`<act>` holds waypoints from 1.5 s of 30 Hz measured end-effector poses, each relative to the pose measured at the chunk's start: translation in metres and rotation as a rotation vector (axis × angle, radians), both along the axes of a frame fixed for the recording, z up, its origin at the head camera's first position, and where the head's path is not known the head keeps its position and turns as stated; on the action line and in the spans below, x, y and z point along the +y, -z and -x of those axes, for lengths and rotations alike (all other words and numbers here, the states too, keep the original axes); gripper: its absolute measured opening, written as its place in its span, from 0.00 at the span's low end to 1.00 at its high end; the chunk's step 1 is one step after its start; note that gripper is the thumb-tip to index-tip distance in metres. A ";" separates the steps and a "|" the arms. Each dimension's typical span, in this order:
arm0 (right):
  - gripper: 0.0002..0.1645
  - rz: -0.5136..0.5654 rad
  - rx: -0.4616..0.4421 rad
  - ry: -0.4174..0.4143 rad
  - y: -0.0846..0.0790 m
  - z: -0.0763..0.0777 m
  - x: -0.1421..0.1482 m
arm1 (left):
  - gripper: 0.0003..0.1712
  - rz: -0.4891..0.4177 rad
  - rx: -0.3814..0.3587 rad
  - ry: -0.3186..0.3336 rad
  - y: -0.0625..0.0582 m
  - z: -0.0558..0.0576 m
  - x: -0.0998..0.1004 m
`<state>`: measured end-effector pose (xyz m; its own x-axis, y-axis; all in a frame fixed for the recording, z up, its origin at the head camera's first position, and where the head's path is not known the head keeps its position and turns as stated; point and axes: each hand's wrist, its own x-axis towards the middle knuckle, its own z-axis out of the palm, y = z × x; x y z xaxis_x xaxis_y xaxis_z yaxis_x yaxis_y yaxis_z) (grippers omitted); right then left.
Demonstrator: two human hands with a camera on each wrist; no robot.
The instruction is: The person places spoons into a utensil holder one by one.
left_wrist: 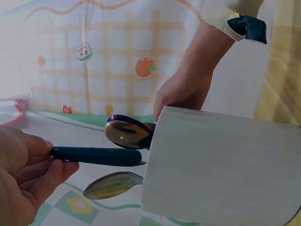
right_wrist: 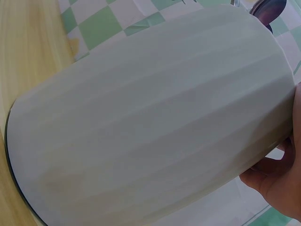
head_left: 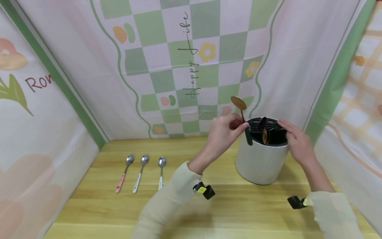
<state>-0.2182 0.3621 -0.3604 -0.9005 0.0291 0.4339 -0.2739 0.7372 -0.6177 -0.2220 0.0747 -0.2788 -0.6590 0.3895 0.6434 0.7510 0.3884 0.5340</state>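
Note:
In my left hand [head_left: 223, 132] I pinch a spoon with a copper-coloured bowl [head_left: 238, 103] and a dark green handle [left_wrist: 96, 156]. Its bowl points up, and the handle end hangs by the left rim of a white utensil holder [head_left: 259, 166]. My right hand [head_left: 299, 146] grips the holder's right side at the top, fingers over the rim. Inside the holder's black slotted top [head_left: 253, 124] stand other spoons, one with a brownish bowl [head_left: 265, 136]. The left wrist view shows a spoon bowl [left_wrist: 115, 185] sticking out past the rim.
Three metal spoons lie on the wooden table to the left: one with a pink handle [head_left: 120, 182], one with a white handle [head_left: 137, 183], and another [head_left: 161, 162] partly behind my left sleeve. Patterned cloth [head_left: 176, 66] hangs behind and at both sides.

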 end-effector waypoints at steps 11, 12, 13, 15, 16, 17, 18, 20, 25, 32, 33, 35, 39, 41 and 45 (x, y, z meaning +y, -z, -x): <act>0.30 -0.009 -0.015 0.006 0.001 0.000 -0.001 | 0.07 -0.018 0.067 -0.023 -0.005 0.011 0.021; 0.30 -0.011 -0.014 0.007 0.001 0.000 -0.001 | 0.07 -0.024 0.063 -0.015 -0.005 0.011 0.023; 0.30 -0.013 -0.013 0.007 0.001 0.001 -0.001 | 0.07 -0.021 0.060 -0.015 -0.005 0.012 0.024; 0.31 -0.013 -0.012 0.008 0.001 0.001 -0.001 | 0.07 -0.021 0.054 -0.007 -0.004 0.012 0.027; 0.31 -0.012 -0.011 0.007 0.000 0.001 -0.001 | 0.07 -0.024 0.053 -0.002 -0.003 0.013 0.028; 0.31 -0.010 -0.011 0.006 0.000 0.001 -0.001 | 0.07 -0.027 0.048 0.003 -0.003 0.013 0.030; 0.31 -0.008 -0.013 0.006 0.000 0.001 -0.001 | 0.07 -0.024 0.046 0.003 -0.002 0.013 0.031; 0.31 -0.007 -0.015 0.006 0.000 0.001 0.000 | 0.06 -0.004 0.055 -0.011 -0.001 0.013 0.034; 0.31 -0.006 -0.015 0.013 0.000 0.001 0.001 | 0.04 0.069 0.084 -0.078 0.001 0.014 0.038; 0.31 -0.015 -0.017 0.012 -0.001 0.001 -0.001 | 0.05 0.117 0.077 -0.107 0.005 0.017 0.039; 0.31 -0.017 -0.019 0.012 -0.002 0.002 -0.001 | 0.05 0.127 0.072 -0.104 0.005 0.017 0.039; 0.31 -0.019 -0.020 0.011 -0.002 0.002 -0.001 | 0.05 0.151 0.058 -0.090 0.005 0.016 0.039; 0.31 -0.017 -0.019 0.008 -0.002 0.002 0.000 | 0.05 0.204 0.042 -0.059 0.005 0.014 0.042; 0.30 -0.012 -0.018 0.006 -0.002 0.001 0.000 | 0.05 0.222 0.039 -0.055 0.005 0.013 0.044; 0.30 0.001 -0.020 0.006 -0.002 0.000 -0.001 | 0.05 0.229 0.011 -0.072 0.004 0.013 0.047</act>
<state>-0.2180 0.3613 -0.3584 -0.9090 0.0348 0.4154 -0.2570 0.7378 -0.6242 -0.2345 0.1218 -0.2827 -0.6834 0.4787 0.5512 0.7226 0.5510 0.4174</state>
